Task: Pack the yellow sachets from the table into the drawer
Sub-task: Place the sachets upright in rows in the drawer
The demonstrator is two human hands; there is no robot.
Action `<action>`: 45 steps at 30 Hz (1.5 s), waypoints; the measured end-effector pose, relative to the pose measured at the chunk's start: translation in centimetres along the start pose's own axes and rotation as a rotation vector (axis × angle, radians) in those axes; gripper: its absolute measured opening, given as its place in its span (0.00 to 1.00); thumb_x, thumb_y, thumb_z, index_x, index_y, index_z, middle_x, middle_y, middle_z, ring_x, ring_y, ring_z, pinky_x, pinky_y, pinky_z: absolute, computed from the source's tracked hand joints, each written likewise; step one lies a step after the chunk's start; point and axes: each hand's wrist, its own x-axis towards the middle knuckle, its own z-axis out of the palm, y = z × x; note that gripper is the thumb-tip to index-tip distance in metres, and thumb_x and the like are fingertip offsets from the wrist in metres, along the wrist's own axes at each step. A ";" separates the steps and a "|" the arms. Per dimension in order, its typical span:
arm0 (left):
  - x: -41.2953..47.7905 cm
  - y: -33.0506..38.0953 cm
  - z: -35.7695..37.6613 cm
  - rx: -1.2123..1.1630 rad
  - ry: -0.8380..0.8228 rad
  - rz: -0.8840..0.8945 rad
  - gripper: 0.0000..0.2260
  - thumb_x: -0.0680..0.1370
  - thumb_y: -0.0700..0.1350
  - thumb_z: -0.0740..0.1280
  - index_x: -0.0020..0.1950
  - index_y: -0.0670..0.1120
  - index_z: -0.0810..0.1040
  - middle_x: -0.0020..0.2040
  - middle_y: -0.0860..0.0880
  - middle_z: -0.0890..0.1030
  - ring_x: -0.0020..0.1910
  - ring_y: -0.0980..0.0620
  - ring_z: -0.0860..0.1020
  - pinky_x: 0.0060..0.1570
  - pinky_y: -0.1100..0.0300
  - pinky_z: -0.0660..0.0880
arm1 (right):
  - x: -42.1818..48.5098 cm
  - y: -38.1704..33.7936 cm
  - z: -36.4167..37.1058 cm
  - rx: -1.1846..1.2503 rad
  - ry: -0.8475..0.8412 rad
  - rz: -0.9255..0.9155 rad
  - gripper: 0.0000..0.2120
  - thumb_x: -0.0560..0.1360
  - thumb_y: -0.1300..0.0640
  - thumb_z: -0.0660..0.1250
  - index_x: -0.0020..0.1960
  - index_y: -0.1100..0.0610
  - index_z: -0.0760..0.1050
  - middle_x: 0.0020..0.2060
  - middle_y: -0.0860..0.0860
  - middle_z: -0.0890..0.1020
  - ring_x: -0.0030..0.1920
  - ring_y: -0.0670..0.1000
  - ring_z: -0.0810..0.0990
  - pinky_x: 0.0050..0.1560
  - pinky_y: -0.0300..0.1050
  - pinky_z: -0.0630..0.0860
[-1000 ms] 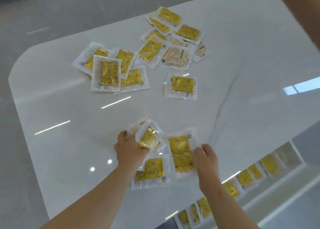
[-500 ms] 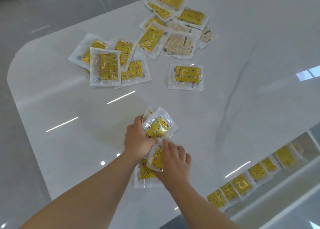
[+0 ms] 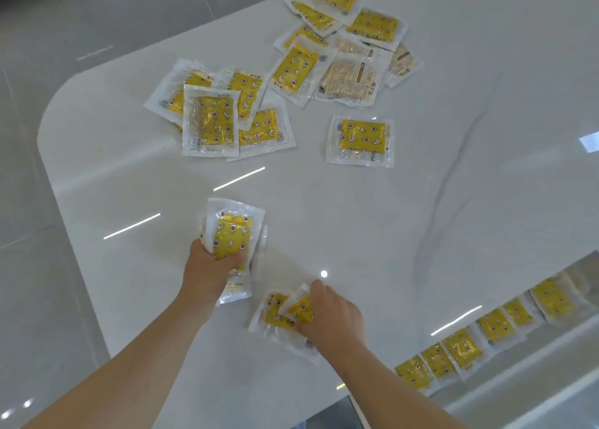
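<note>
My left hand (image 3: pixel 210 271) grips a small stack of yellow sachets (image 3: pixel 231 234) held upright just above the white table (image 3: pixel 405 218). My right hand (image 3: pixel 330 315) is closed on two more yellow sachets (image 3: pixel 278 315) lying flat near the table's front edge. A single sachet (image 3: pixel 361 140) lies alone mid-table. A cluster of sachets (image 3: pixel 220 117) sits at the far left, another pile (image 3: pixel 340 39) at the back. The open drawer (image 3: pixel 518 357) at the lower right holds a row of several sachets (image 3: pixel 460 347).
The table's rounded corner (image 3: pixel 55 111) is at the left, with pale tiled floor (image 3: pixel 29 234) beyond it. One sachet (image 3: pixel 351 77) in the back pile lies label side up, beige not yellow. The drawer's white front rail (image 3: pixel 534 393) runs below the row.
My hands have drawn apart. The left has lifted its stack upright, and the right has slid right and toward me with two sachets under it.
</note>
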 end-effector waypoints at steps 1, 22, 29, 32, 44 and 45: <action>-0.2 -0.2 -0.1 -0.026 -0.001 -0.010 0.31 0.59 0.48 0.77 0.58 0.41 0.72 0.51 0.41 0.80 0.50 0.41 0.80 0.50 0.48 0.77 | -0.2 0.3 -0.3 0.087 -0.009 0.069 0.18 0.73 0.48 0.67 0.56 0.52 0.63 0.45 0.48 0.75 0.45 0.52 0.75 0.42 0.42 0.69; -16.7 -1.4 21.9 0.216 -0.502 0.015 0.34 0.58 0.46 0.77 0.60 0.60 0.69 0.54 0.55 0.80 0.52 0.51 0.80 0.52 0.48 0.79 | -6.4 22.0 -7.8 1.694 -0.186 0.137 0.18 0.70 0.56 0.68 0.59 0.56 0.76 0.50 0.56 0.84 0.50 0.57 0.84 0.45 0.55 0.82; -24.1 -5.8 32.6 -0.244 -0.653 -0.259 0.31 0.64 0.29 0.73 0.62 0.48 0.71 0.52 0.41 0.83 0.51 0.40 0.82 0.52 0.41 0.77 | -9.1 35.4 -7.7 1.507 -0.071 0.206 0.07 0.74 0.58 0.67 0.52 0.52 0.78 0.45 0.53 0.85 0.47 0.54 0.84 0.46 0.55 0.80; -25.1 -8.6 34.0 -0.308 -0.552 -0.335 0.29 0.66 0.30 0.72 0.63 0.50 0.71 0.53 0.44 0.83 0.53 0.42 0.81 0.57 0.40 0.74 | -9.1 38.2 -7.4 1.456 -0.082 0.246 0.08 0.73 0.59 0.69 0.52 0.52 0.78 0.44 0.52 0.86 0.44 0.53 0.84 0.42 0.53 0.82; -19.7 -15.5 33.8 0.175 -0.006 -0.117 0.40 0.65 0.43 0.78 0.72 0.53 0.61 0.67 0.52 0.73 0.61 0.47 0.75 0.58 0.50 0.75 | -2.4 39.5 -4.7 1.059 0.080 0.266 0.13 0.71 0.57 0.73 0.54 0.53 0.77 0.45 0.51 0.82 0.47 0.53 0.81 0.50 0.52 0.78; -19.1 -16.0 33.9 0.196 -0.022 -0.107 0.42 0.66 0.42 0.78 0.73 0.55 0.59 0.69 0.52 0.70 0.60 0.47 0.75 0.56 0.53 0.76 | -1.8 39.6 -4.5 0.989 0.068 0.238 0.14 0.71 0.57 0.73 0.55 0.54 0.76 0.46 0.51 0.82 0.47 0.53 0.80 0.48 0.50 0.78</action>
